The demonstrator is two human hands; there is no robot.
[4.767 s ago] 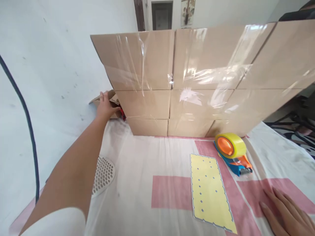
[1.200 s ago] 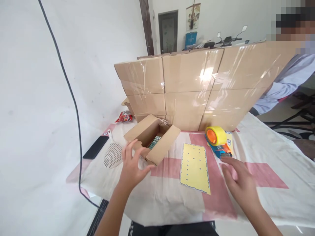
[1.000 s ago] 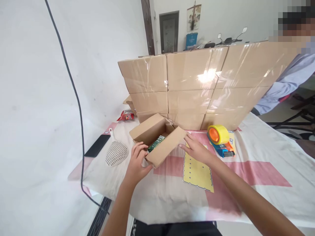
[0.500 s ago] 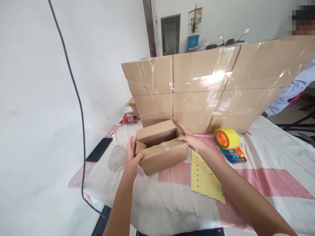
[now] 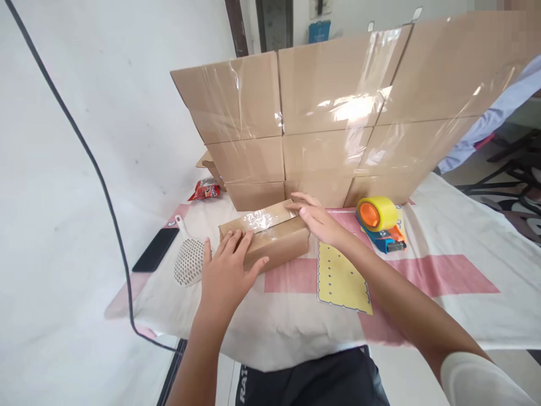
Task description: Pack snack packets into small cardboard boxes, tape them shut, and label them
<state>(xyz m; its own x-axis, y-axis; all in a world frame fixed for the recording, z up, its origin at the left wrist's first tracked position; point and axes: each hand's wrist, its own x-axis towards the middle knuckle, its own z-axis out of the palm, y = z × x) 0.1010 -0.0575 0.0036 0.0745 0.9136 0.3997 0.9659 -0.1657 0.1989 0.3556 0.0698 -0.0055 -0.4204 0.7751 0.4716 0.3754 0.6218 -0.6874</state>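
A small brown cardboard box (image 5: 276,246) lies on the cloth in front of me, its top flaps folded down. Shiny clear tape shows on the far flap. My left hand (image 5: 230,270) rests on the box's left end, fingers spread over the top. At the right end, my right hand (image 5: 315,217) lies with fingers stretched across the flap. To the left of my left hand is a white perforated scoop (image 5: 190,262). A yellow card (image 5: 342,282) with small blue marks lies below my right forearm.
A tall cardboard panel (image 5: 325,152) with taped seams stands behind the box. Right of it sits a tape dispenser (image 5: 382,223) with a yellow roll. A black phone (image 5: 155,250) and a red packet (image 5: 205,190) lie at left. A person's sleeve (image 5: 494,118) shows beyond the panel.
The box's top flaps have gone from standing open to folded down. My hands have moved from gripping its ends to lying flat on top. The view has tilted downward.
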